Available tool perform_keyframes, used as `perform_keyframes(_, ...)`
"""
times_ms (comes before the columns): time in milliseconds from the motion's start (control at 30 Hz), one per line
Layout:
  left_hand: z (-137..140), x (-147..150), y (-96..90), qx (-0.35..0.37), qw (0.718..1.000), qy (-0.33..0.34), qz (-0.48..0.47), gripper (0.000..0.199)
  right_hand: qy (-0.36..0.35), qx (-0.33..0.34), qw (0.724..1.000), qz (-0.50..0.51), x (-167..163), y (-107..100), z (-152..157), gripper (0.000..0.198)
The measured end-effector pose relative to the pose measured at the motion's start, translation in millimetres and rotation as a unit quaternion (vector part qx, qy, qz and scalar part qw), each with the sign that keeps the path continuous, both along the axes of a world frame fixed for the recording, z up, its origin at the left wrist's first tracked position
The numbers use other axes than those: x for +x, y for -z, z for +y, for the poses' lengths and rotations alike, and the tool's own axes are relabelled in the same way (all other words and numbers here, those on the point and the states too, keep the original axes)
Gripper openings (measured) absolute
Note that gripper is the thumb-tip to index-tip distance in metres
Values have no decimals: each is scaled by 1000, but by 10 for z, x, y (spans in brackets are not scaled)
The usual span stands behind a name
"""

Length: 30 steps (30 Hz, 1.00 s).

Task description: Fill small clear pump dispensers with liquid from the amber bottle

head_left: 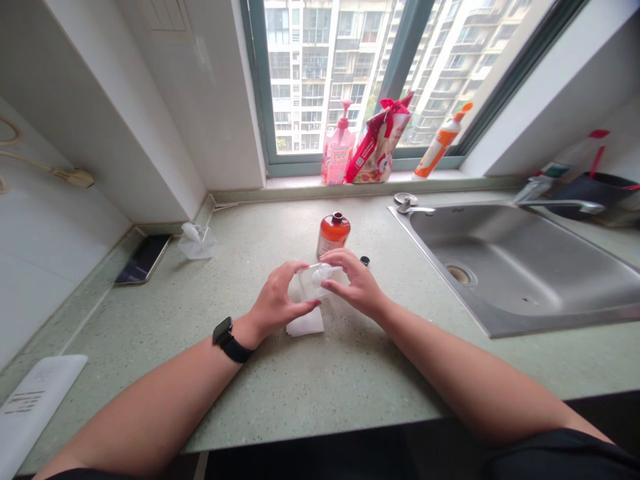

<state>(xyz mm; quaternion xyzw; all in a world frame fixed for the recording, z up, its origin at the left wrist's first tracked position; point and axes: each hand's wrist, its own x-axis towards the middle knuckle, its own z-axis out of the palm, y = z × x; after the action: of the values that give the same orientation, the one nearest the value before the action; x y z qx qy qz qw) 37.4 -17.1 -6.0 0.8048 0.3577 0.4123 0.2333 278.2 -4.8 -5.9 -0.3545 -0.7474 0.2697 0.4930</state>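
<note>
A clear, empty-looking plastic bottle (311,283) is held tilted just above the counter, its round neck towards the right. My left hand (277,293) grips its body, thumb and fingers curved around the left side. My right hand (356,283) closes on the neck end with thumb and fingers. Directly behind stands an upright amber-red bottle (333,233) with a dark, uncapped mouth and a pale label. A small black cap (365,261) lies just beyond my right hand. Folded white tissue (306,323) lies on the counter below the clear bottle, partly hidden by my left hand.
A steel sink (500,320) with a faucet (565,204) is on the right. A phone (143,259) and a clear plastic item with a white top (197,241) lie left. On the windowsill stand a pink pump bottle (338,153), a red bag (380,147) and an orange bottle (440,148).
</note>
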Motion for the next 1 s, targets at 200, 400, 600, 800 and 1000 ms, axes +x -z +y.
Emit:
perform_keyframes(200, -2, -5, -9, 9, 1000, -15, -4, 61, -5, 16, 1000, -6, -10, -4, -21, 32)
perform_keyframes(400, -22, 8, -9, 19, 1000, 22, 8, 59, -27, 47, 998, -33, -49, -12, -83, 31)
perform_keyframes(600, -18, 10, -16, 21, 1000, 10, 10, 61, -8, 46, 998, -32, 28, -108, -69, 34)
perform_keyframes(800, -13, 5, -30, 28, 1000, -7, 12, 60, 8, 19, 1000, -18, 127, -290, -103, 37)
perform_keyframes(1000, 17, -12, 2, 37, 999, -28, 9, 62, 21, -17, 999, 18, 281, -335, -28, 52)
